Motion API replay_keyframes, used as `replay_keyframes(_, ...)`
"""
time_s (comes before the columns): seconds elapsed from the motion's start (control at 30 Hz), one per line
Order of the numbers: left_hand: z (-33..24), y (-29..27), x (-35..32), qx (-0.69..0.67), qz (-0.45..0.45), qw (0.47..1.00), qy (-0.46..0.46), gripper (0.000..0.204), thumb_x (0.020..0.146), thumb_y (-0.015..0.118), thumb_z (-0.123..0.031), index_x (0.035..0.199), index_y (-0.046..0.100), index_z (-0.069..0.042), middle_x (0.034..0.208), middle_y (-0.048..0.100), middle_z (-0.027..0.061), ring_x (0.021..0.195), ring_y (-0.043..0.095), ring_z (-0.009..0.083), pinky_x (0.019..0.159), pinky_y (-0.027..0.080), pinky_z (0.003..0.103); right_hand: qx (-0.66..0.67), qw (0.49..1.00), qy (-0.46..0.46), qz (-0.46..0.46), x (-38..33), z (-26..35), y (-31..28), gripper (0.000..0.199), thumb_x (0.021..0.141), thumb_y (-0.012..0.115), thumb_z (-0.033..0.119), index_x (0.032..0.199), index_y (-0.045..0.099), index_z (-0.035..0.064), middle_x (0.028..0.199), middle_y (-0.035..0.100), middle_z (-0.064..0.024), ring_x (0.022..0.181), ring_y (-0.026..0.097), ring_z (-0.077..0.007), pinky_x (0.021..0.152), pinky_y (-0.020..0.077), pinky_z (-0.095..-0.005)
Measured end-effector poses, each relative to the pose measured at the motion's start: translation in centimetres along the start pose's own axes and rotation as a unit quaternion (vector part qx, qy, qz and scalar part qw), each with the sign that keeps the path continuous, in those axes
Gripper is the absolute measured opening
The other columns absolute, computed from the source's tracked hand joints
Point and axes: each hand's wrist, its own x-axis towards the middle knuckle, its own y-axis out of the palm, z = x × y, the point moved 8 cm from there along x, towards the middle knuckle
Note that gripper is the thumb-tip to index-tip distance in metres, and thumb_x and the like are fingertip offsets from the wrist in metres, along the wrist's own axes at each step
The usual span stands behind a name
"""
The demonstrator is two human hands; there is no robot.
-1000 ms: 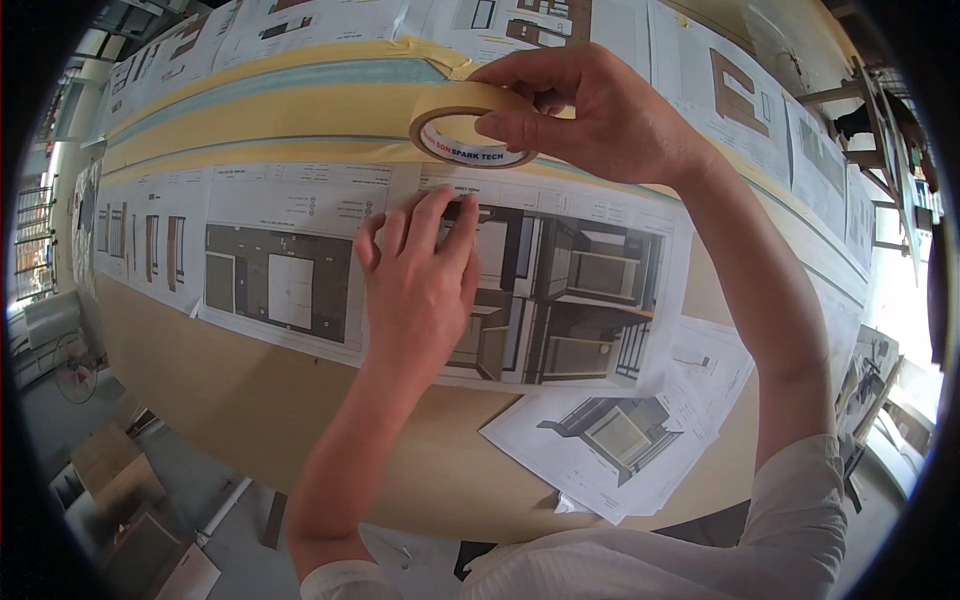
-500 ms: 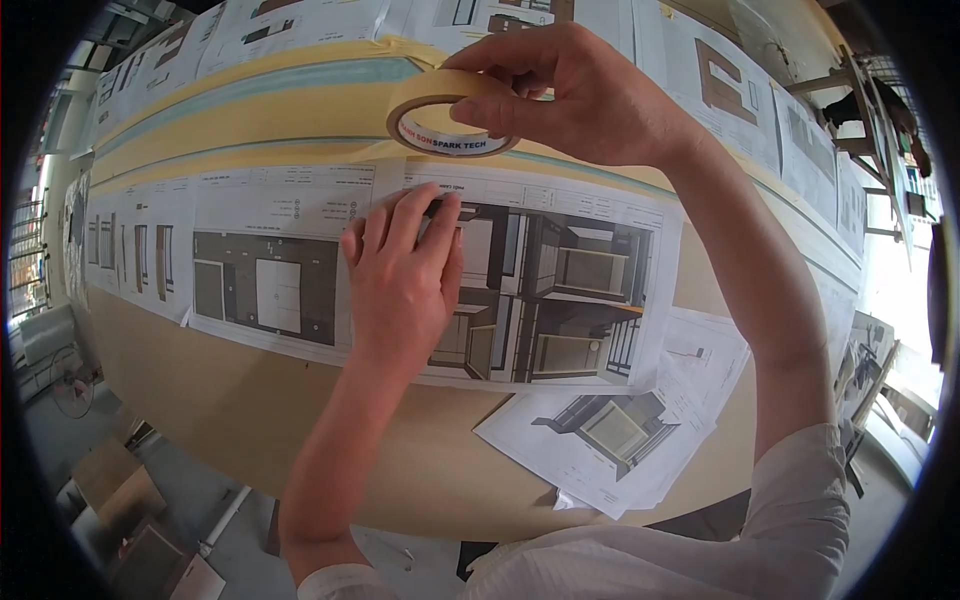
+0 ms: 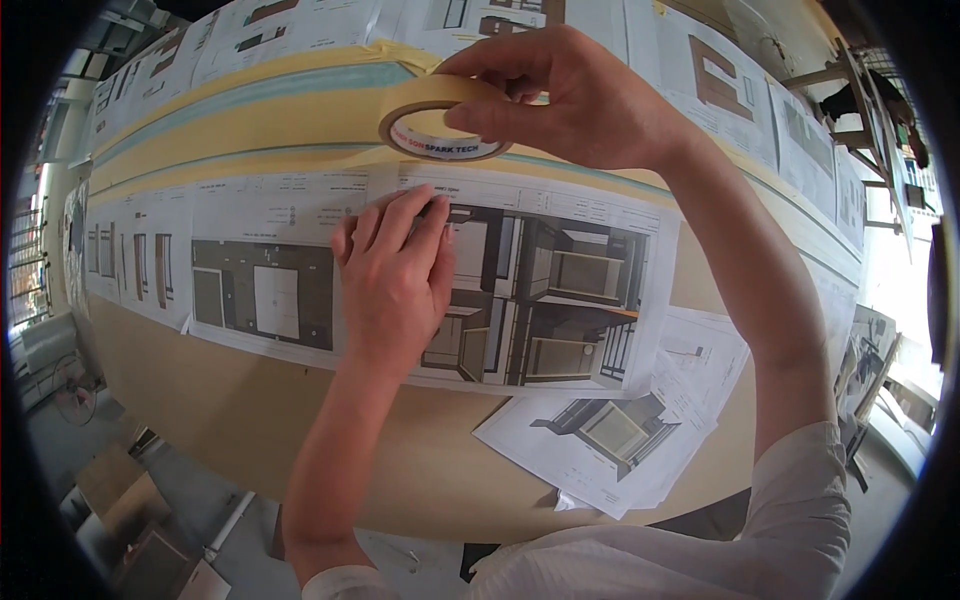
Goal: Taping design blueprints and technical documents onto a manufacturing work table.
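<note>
A person leans over a long wooden board covered with printed drawings. The left hand lies flat near the middle of the view, fingers together and pointing toward 12 o'clock, pressing down on a wide sheet that shows dark cabinet drawings. It holds nothing.

At 12 o'clock from it, the right hand is raised above the board, pinching a roll of beige tape between thumb and fingers. The roll hangs just beyond the left fingertips, above the sheet's top edge, its open core facing the camera.

A band of beige tape strips runs across the board from 9 o'clock to 3 o'clock, behind the roll. More drawings lie past it at 12 o'clock. Loose sheets overlap at 5 o'clock from the left hand, near the board's edge. Cardboard boxes sit on the floor at 8 o'clock.
</note>
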Motion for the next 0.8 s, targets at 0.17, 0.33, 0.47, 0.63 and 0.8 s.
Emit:
replay_keyframes(0.17, 0.6, 0.2, -0.1, -0.026, -0.004, 1.000, -0.001, 0.027, 0.089, 0.077, -0.006, 0.117, 0.077, -0.002, 0.128, 0.070, 0.0062, 0.116, 0.065, 0.0265, 0.102, 0.045, 0.046, 0.022, 1.000, 0.015, 0.001, 0.0, -0.3, 0.1, 0.045, 0.102, 0.079, 0.022, 0.137, 0.069, -0.0053, 0.108, 0.078, -0.0123, 0.091, 0.073, -0.0151, 0.085, 0.0636, -0.0316)
replay_keyframes(0.33, 0.8, 0.2, -0.4, -0.047, -0.016, 0.999, 0.000, 0.029, 0.087, 0.077, -0.003, 0.116, 0.076, -0.002, 0.129, 0.070, 0.0062, 0.118, 0.064, 0.0273, 0.103, 0.045, 0.046, -0.006, 1.000, 0.018, 0.014, 0.1, -0.5, 0.5, 0.046, 0.102, 0.079, 0.022, 0.138, 0.069, -0.0052, 0.107, 0.078, -0.0119, 0.089, 0.073, -0.0147, 0.082, 0.0635, -0.0309)
replay_keyframes(0.47, 0.9, 0.4, -0.4, -0.061, -0.008, 0.998, -0.005, 0.027, 0.087, 0.078, -0.003, 0.114, 0.076, -0.002, 0.131, 0.066, 0.0079, 0.122, 0.061, 0.0296, 0.104, 0.045, 0.047, 0.006, 1.000, 0.018, 0.022, 0.0, -0.5, 0.6, 0.046, 0.102, 0.079, 0.022, 0.138, 0.069, -0.0051, 0.105, 0.079, -0.0118, 0.089, 0.073, -0.0144, 0.081, 0.0635, -0.0306)
replay_keyframes(0.63, 1.0, 0.1, -0.6, -0.064, -0.030, 0.997, -0.010, 0.032, 0.087, 0.079, -0.004, 0.118, 0.069, -0.004, 0.138, 0.057, 0.0130, 0.130, 0.055, 0.0369, 0.107, 0.042, 0.051, 0.033, 0.999, 0.020, 0.014, -0.1, -0.7, 0.7, 0.047, 0.102, 0.079, 0.022, 0.139, 0.068, -0.0056, 0.104, 0.079, -0.0118, 0.089, 0.074, -0.0146, 0.082, 0.0644, -0.0313)
replay_keyframes(0.8, 1.5, 0.0, -0.8, -0.052, -0.065, 0.996, -0.023, 0.052, 0.089, 0.080, -0.007, 0.135, 0.056, -0.006, 0.146, 0.050, 0.0191, 0.138, 0.049, 0.0425, 0.111, 0.039, 0.057, 0.028, 0.999, 0.023, 0.019, -0.2, -0.8, 1.0, 0.046, 0.103, 0.078, 0.021, 0.140, 0.068, -0.0057, 0.105, 0.079, -0.0121, 0.089, 0.074, -0.0144, 0.082, 0.0649, -0.0315)
